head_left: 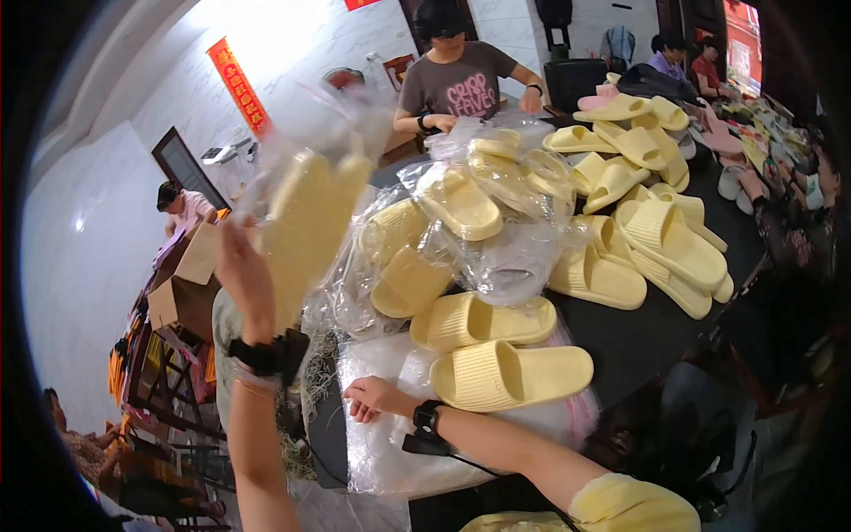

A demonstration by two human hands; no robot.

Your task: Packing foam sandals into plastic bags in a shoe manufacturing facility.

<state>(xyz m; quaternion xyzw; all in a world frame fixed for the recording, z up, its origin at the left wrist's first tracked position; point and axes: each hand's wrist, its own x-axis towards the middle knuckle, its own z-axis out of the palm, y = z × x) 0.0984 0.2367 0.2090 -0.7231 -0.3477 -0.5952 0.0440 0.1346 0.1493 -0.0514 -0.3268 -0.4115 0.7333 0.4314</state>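
Observation:
My left hand [244, 275] is raised at the left and grips a clear plastic bag with a pair of pale yellow slippers [306, 222] inside, held upright in the air. My right hand [372, 396] rests with loosely curled fingers on a stack of clear plastic bags [381, 443] at the near edge of the dark table [647, 337], holding nothing. Two loose yellow slippers [496, 350] lie right of that hand. A heap of bagged yellow slippers [461, 222] sits just beyond.
More loose yellow slippers [647, 230] and some pink ones [603, 96] cover the far and right parts of the table. A person in a grey shirt [461, 80] works across the table. Cardboard boxes [182, 284] and another person stand at the left.

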